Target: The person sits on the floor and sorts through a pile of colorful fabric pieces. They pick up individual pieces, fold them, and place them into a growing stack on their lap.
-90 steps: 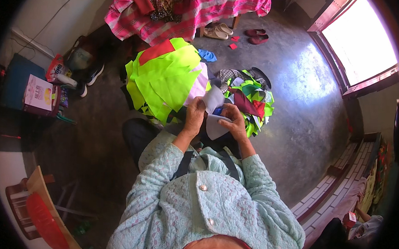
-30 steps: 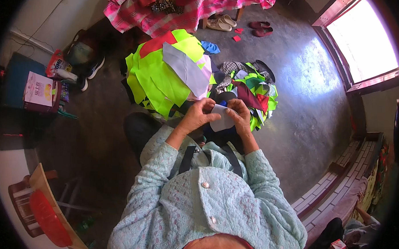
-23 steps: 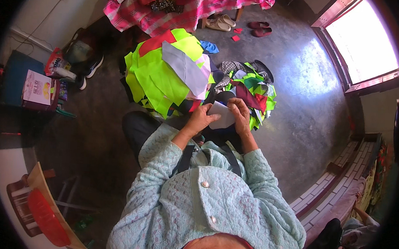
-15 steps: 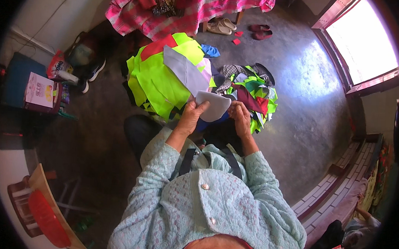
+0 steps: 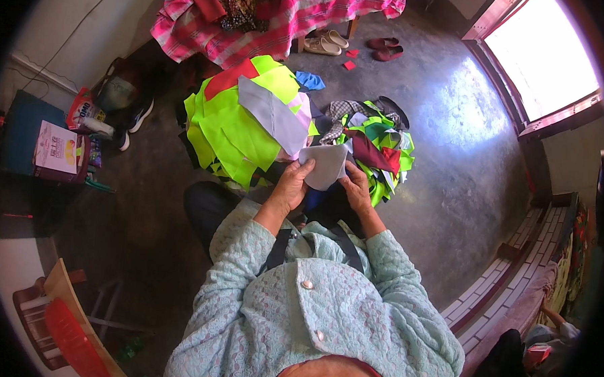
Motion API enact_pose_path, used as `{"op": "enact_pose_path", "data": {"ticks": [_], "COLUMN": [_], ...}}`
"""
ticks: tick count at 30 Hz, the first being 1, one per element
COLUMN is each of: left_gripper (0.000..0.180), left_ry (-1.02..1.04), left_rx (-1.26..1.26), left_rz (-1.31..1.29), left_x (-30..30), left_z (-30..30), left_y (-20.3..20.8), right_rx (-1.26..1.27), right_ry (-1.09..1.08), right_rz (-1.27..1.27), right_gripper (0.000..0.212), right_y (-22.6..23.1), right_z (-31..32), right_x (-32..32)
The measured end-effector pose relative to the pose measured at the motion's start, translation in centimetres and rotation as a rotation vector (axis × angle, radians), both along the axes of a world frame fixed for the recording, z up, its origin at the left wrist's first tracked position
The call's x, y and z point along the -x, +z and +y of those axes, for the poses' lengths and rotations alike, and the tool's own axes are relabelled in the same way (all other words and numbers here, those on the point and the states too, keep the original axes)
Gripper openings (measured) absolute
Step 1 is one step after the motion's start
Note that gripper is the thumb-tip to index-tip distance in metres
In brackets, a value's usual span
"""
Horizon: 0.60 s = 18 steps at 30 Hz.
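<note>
Between my two hands, above my lap, I hold a pale grey piece of cloth with rounded corners. My left hand pinches its left edge, thumb on top. At its right edge my right hand closes on the same cloth. Just beyond is a large heap of neon-yellow fabric pieces, topped with a red piece and a long grey piece. To its right lies a mixed pile of scraps, yellow, green, maroon and checked.
A bed or table with a pink plaid cover stands at the far side, beige shoes and maroon shoes near it. A box sits at left, a red plastic stool or chair lower left. Someone sits at lower right.
My right hand has moved from beside the cloth's upper right corner down onto its right edge. The cloth now tilts and is drawn between both hands. The whole view has shifted slightly.
</note>
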<state>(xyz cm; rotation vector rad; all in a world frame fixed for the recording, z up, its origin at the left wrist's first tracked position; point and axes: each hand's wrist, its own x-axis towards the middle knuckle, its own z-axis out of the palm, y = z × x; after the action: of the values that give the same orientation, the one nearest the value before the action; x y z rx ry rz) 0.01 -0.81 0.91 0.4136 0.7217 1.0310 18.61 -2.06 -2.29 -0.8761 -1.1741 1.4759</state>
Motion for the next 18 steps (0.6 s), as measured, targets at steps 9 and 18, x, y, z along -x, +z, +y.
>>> {"op": "enact_pose_path", "data": {"ticks": [9,18], "left_gripper": [0.031,0.028], "left_ry": [0.179,0.414], "left_rx": [-0.168,-0.296], "left_rz": [0.221,0.188], "left_x": [1.9,5.5], "left_z": [0.2,0.9], "left_y": [3.5,6.3], "right_rx": [-0.048,-0.026], "right_ry": [-0.162,-0.184], "right_rz": [-0.247,-0.248], "right_gripper": [0.014,0.013], "right_y": [-0.4,-0.4], "right_z": [0.3,0.4], "right_x": [0.8,0.8]}}
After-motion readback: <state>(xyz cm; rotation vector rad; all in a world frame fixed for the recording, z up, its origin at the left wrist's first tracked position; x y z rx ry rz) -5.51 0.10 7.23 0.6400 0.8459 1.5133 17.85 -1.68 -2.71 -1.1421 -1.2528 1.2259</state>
